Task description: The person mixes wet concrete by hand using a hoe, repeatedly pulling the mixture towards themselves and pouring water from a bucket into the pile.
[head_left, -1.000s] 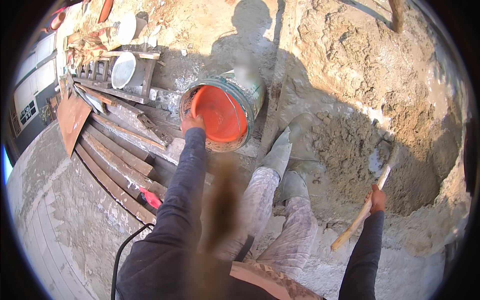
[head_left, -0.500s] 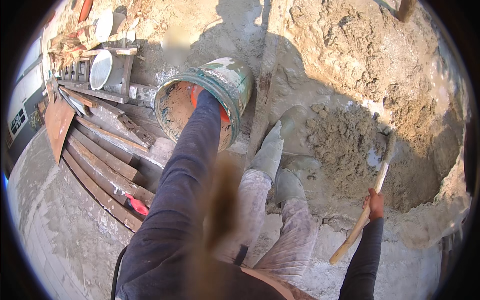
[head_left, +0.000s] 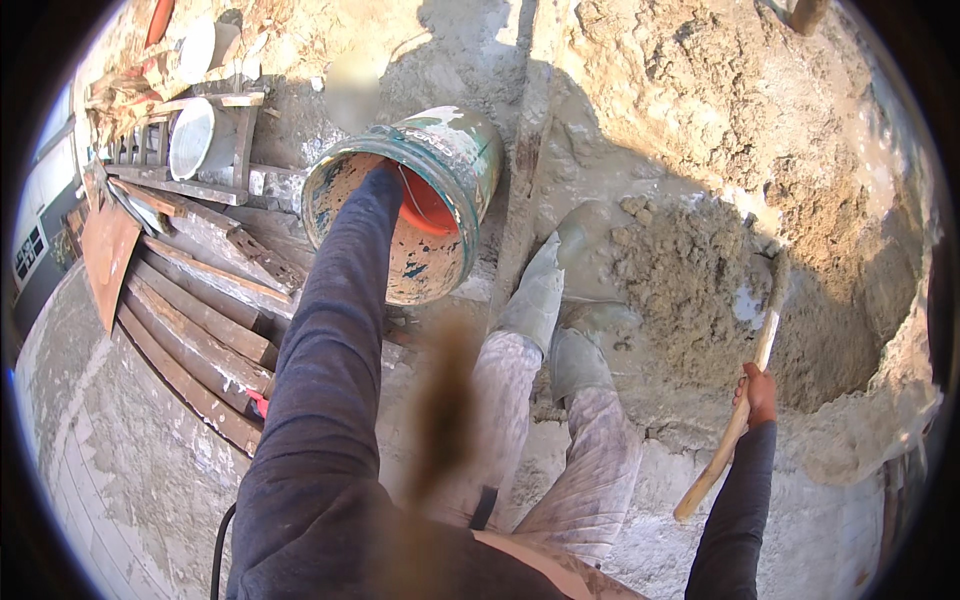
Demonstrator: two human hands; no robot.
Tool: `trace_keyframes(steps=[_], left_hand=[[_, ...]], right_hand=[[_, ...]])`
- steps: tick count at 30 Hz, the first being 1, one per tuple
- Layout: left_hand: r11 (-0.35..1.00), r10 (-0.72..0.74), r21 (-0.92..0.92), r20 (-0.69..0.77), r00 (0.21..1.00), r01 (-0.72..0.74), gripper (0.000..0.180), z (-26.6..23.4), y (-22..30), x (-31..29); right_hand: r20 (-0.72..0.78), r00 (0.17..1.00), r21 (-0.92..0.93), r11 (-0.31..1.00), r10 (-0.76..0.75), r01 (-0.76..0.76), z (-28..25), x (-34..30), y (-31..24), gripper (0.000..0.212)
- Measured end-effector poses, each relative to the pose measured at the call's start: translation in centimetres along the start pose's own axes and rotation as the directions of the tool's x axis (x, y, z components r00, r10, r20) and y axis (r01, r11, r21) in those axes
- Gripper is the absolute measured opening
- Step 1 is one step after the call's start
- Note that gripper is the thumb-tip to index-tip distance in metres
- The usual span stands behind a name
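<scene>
My left arm (head_left: 345, 255) reaches into a large tipped bucket (head_left: 470, 165), its inside caked with dried mortar. The hand itself is hidden in there, beside an orange-red round container (head_left: 432, 205) with a thin wire across it. Whether those fingers hold the container cannot be seen. On the right, my right hand (head_left: 758, 393) is wrapped round a long wooden tool handle (head_left: 722, 450). The far end of this handle meets the wet mortar heap (head_left: 690, 270); any tool head is buried or out of sight.
My muddy boots (head_left: 578, 350) stand at the heap's near edge. A long board (head_left: 528, 150) runs between bucket and mortar. To the left lie stacked planks (head_left: 200, 325), a wooden frame (head_left: 245, 150) and a pale round tub (head_left: 192, 138). A blurred brown shape hangs close in front.
My left arm has shifted left within the bucket's mouth, and more of the orange-red container shows. My right hand keeps its grip on the handle.
</scene>
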State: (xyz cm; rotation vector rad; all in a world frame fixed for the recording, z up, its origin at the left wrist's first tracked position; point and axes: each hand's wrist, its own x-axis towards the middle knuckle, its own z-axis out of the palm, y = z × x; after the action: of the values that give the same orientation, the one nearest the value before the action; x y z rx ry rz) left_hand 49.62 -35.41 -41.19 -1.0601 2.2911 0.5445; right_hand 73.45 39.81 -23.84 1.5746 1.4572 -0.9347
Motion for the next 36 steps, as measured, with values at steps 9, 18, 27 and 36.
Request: trace_keyframes(steps=[9,18,27,36], left_hand=[[0.929,0.046,-0.367,0.229,0.972,0.043,0.038,-12.8,-13.9,-6.4],[0.848,0.148,-0.526,0.342,0.928,0.058,0.068,-21.7,-4.3,-26.2],[0.848,0.392,-0.515,0.458,0.798,-0.122,0.066,-15.6,6.1,-36.2],[0.677,0.667,-0.166,0.55,0.502,-0.717,0.037,4.2,22.2,-42.9]], right_hand=[[0.043,0.998,0.088,0.996,-0.037,0.033,2.8,0.1,-0.5,0.031],[-0.083,0.977,-0.192,0.965,-0.197,0.178,3.0,-4.7,7.5,0.051],[-0.081,0.959,-0.329,0.916,-0.27,0.23,8.6,-10.1,14.5,0.037],[-0.21,0.903,-0.231,0.917,-0.374,0.326,11.1,-9.3,17.8,0.024]])
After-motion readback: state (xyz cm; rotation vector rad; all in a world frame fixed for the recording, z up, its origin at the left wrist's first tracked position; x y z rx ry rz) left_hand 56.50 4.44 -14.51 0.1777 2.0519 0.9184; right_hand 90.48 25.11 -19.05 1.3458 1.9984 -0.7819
